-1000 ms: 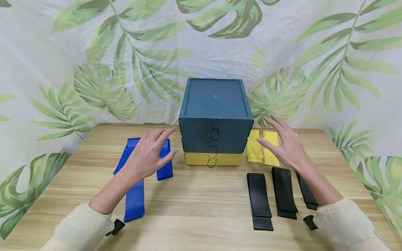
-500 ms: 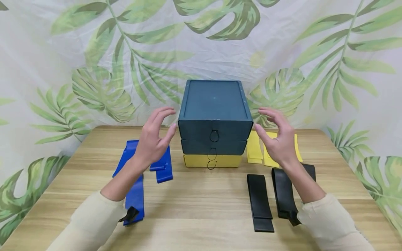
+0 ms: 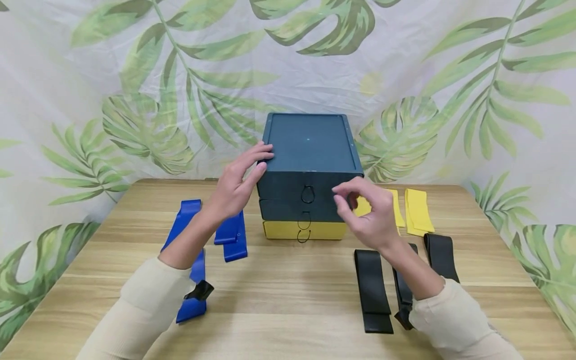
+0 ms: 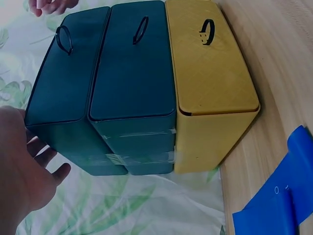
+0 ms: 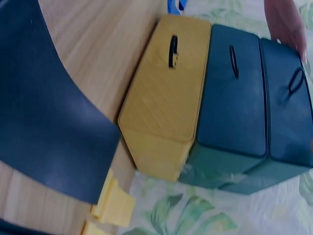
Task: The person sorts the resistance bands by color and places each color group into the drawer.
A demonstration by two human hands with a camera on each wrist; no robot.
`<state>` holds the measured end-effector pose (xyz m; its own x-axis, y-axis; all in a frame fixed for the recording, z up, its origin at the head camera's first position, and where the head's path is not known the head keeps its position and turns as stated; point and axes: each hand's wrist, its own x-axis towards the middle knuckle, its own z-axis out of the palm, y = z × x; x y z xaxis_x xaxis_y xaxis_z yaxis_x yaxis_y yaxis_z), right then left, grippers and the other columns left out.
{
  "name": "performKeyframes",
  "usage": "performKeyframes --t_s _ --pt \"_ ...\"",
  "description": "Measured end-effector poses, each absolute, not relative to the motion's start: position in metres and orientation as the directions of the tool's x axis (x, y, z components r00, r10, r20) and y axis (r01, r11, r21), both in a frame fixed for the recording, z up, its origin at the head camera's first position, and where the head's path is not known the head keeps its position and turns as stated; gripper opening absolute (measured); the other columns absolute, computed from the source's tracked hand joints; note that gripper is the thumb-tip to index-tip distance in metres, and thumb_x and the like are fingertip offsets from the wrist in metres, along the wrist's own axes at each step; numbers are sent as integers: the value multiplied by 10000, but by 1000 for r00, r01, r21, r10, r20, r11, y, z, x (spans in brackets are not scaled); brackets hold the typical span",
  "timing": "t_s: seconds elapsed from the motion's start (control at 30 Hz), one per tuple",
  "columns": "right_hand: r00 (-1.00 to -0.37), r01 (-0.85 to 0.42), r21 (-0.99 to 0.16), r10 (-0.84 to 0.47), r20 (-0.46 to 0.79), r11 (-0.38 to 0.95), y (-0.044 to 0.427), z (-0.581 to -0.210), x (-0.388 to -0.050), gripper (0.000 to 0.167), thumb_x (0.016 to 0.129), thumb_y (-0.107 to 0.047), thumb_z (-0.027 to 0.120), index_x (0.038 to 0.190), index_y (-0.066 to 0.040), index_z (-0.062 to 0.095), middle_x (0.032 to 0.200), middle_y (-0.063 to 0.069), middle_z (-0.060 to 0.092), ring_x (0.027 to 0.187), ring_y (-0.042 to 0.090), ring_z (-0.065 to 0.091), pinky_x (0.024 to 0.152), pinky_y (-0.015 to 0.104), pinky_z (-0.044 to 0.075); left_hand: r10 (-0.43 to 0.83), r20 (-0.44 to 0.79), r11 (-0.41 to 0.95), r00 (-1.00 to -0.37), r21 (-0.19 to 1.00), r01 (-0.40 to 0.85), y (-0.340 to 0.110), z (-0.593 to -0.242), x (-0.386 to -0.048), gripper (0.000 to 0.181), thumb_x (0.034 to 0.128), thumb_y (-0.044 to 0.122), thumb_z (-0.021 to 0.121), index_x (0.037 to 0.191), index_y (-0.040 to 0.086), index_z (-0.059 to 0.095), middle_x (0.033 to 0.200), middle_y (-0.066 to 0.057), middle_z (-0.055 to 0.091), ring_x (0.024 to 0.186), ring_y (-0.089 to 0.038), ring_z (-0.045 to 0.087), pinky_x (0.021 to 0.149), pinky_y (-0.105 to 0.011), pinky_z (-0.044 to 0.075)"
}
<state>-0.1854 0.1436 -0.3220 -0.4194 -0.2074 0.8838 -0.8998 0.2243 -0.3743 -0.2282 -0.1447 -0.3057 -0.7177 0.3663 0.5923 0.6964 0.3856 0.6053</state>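
In the head view, a stack of drawer boxes (image 3: 310,142) stands at the table's far side. Its upper two drawers are dark blue; the bottom drawer (image 3: 281,230) is yellow. Each front carries a thin black ring pull (image 3: 308,194). My left hand (image 3: 234,187) rests its fingers, fairly straight, on the top's left edge. My right hand (image 3: 369,212) is before the right part of the top drawer's front. Its fingers are curled, thumb tip close to the index tip, with nothing visible between them. Both wrist views show all the drawers pushed in.
Flat blue loop bands (image 3: 230,232) lie left of the stack. Yellow bands (image 3: 417,210) lie to its right, partly hidden by my right hand. Black bands (image 3: 372,290) lie nearer me on the right. A leaf-patterned cloth (image 3: 216,90) hangs behind the table.
My left hand has moved right and forward onto the stack's top edge. The right hand has moved left toward the drawer front, its fingers curling in. The stack has stayed in place.
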Motion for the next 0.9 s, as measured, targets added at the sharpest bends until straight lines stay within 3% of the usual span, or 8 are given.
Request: performKeyframes --t_s 0.1,0.2,0.37,0.47,0.73,0.9 --pt "-450 -892 -410 -272 851 192 137 -327 -184 172 844 99 657 1008 73 702 719 71 668 551 118 535 527 196 444 363 585 389 -725 612 689 -144 -304 -228 343 1090 73 468 1372 -48 621 1546 -189 506 1534 -292 332 1244 -479 251" --pt "-524 -852 -497 -293 800 164 130 -330 -180 203 850 141 667 1043 83 687 711 69 693 534 118 592 507 195 476 365 583 383 -726 617 688 -143 -302 -229 333 1091 72 468 1354 -50 632 1538 -192 512 1529 -298 339 1242 -479 255" --pt "-674 -729 -665 -342 655 165 121 -331 -177 196 924 93 671 1119 67 674 773 116 744 569 195 681 508 227 510 359 578 369 -733 633 680 -141 -300 -229 329 1095 75 448 1318 -63 646 1507 -195 533 1524 -304 342 1241 -473 257" --pt "-724 -668 -724 -377 577 173 117 -333 -176 194 959 66 660 1153 59 670 816 139 755 603 228 704 520 247 509 356 572 367 -739 642 673 -142 -299 -229 328 1094 72 443 1305 -73 647 1496 -206 536 1521 -314 343 1239 -486 256" --pt "-757 -602 -787 -411 508 136 114 -337 -176 184 985 74 626 1165 87 660 902 152 752 666 178 727 518 239 458 359 553 345 -752 670 657 -143 -301 -229 308 1088 56 455 1302 -75 633 1494 -206 524 1509 -290 349 1210 -512 301" --pt "-755 -598 -790 -425 500 133 114 -337 -173 176 979 65 642 1154 86 654 915 154 754 675 186 729 571 246 525 353 558 357 -751 661 660 -140 -302 -230 300 1090 60 441 1287 -80 619 1484 -210 520 1494 -298 366 1174 -522 351"
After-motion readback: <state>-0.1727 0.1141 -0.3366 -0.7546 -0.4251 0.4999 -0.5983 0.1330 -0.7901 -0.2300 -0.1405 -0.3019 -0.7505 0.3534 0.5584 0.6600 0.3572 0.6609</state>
